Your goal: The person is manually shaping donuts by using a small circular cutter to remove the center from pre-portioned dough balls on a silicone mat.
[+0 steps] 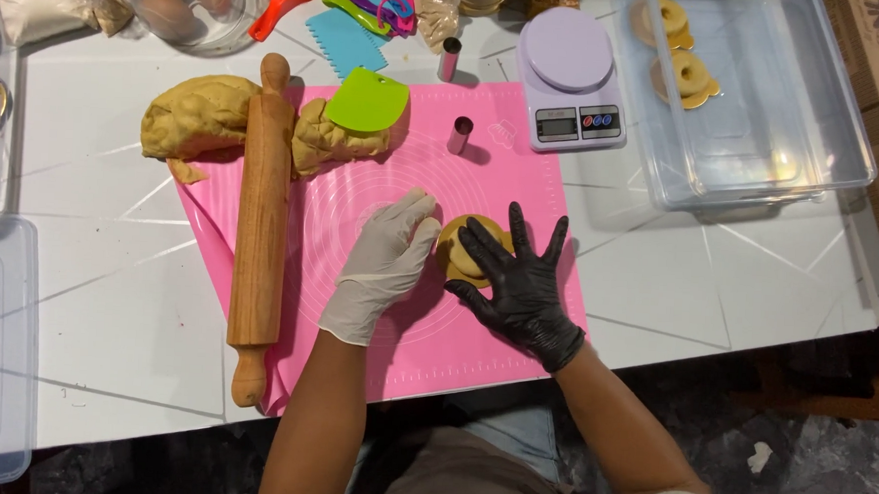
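A small round piece of tan dough [462,255] lies on the pink silicone mat [425,345]. My left hand [385,259], in a white glove, presses flat against the dough's left side. My right hand [519,280], in a black glove, has its fingers spread and rests over the dough's right side. Neither hand grips anything. A wooden rolling pin [260,229] lies lengthwise to the left. Behind it sits a large lump of dough [200,118], and a second lump [327,143] carries a green scraper [369,102].
Two small metal ring cutters [460,135] stand at the mat's far edge. A lilac kitchen scale [570,77] sits beside a clear plastic box [819,145] holding ring-shaped dough pieces. Coloured measuring spoons, a glass bowl of eggs and a flour bag are at the back. Cardboard cartons stand right.
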